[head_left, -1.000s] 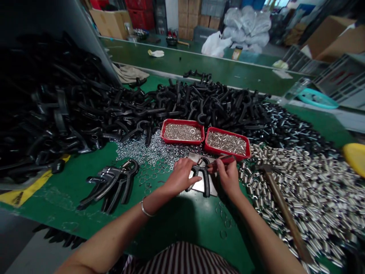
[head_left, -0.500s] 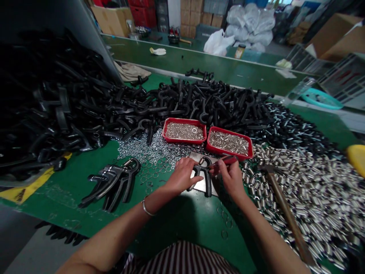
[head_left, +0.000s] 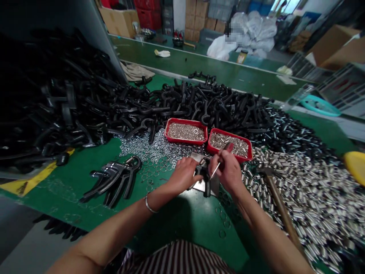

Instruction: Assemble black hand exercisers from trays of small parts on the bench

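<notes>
Near the middle of the tabletop's front edge, a metal plate (head_left: pixel 199 186) lies flat on the green tabletop (head_left: pixel 85 163). The black two-legged piece (head_left: pixel 207 184) rests over this plate, legs directed toward the front edge. The left hand (head_left: pixel 182 175) grasps the piece from its left side, with the thumb across one leg. The right hand (head_left: pixel 229 171) is clenched around the red-handled tool (head_left: pixel 229 147); its slim metal shaft slants down and left toward the piece. Contact between shaft tip and piece cannot be determined.

Two red trays (head_left: pixel 186 142) holding small metal parts stand beyond the plate, toward the far edge. Loose rings (head_left: pixel 154 175) lie to the left of the left hand. A group of similar black pieces (head_left: pixel 111 179) is located toward the tabletop's front left corner. A hammer (head_left: pixel 281 201) lies across metal cylinders (head_left: pixel 316 201) toward the front right corner, its handle pointing to the front edge.
</notes>
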Demonstrator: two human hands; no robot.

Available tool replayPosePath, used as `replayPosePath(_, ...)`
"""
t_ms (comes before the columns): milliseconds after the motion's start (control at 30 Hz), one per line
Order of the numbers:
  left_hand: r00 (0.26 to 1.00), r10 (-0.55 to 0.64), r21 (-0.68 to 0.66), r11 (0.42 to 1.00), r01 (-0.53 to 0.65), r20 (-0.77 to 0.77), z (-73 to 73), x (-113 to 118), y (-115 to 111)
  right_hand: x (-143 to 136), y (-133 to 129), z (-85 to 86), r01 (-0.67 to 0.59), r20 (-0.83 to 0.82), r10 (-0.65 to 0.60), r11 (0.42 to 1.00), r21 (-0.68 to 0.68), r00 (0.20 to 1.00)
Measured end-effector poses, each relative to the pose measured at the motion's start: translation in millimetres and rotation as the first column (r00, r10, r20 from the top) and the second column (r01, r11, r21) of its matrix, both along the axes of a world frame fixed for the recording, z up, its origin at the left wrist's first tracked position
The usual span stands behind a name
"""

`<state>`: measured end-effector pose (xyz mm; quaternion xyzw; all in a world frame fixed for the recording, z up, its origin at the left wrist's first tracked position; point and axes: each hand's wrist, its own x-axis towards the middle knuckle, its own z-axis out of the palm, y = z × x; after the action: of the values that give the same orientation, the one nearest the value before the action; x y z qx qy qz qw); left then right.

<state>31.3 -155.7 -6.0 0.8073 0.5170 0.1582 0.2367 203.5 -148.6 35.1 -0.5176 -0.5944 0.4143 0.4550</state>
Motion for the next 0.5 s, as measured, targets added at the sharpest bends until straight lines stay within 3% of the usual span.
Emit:
replayPosePath(67,1.000,-0.005,0.017,1.000,0.005,-0.013,1.2,0.4,-0.7,6.9,-8.0,0.6,0.039,-0.150,-0.041,0.999,-0.019,0.988)
replayPosePath(100,1.000,-0.006,0.026,1.000,0.007,-0.019,1.2,0.9,-1.7,15.1,-12.3,-1.8,0.041,-0.138,-0.046,0.998,-0.042,0.989)
replayPosePath(200,0.999,0.010,0.048,0.999,-0.008,-0.042,-0.7,3.4,-6.8,57.4,-22.1,-19.6,0.078,0.234,-0.049,0.990,-0.117,0.971)
replayPosePath(267,0.998,0.024,0.052,0.998,-0.021,-0.063,-2.2,3.8,-9.3,89.6,-23.0,-32.6,0.135,0.571,-0.059,0.987,-0.092,0.819)
replayPosePath(333,0.998,-0.008,0.053,0.999,0.012,-0.062,-0.8,0.1,-7.1,110.3,-18.6,-36.2,0.142,0.762,-0.088,0.990,-0.006,0.642)
replayPosePath(400,0.997,-0.067,0.073,0.995,0.069,-0.034,7.0,-6.9,2.7,111.9,-12.5,-24.6,0.118,0.824,-0.142,0.989,0.092,0.548)
replayPosePath(500,0.995,-0.076,0.185,0.981,0.062,0.067,32.3,-3.4,37.9,90.2,-6.3,15.6,0.021,0.844,-0.125,0.991,0.133,0.522)
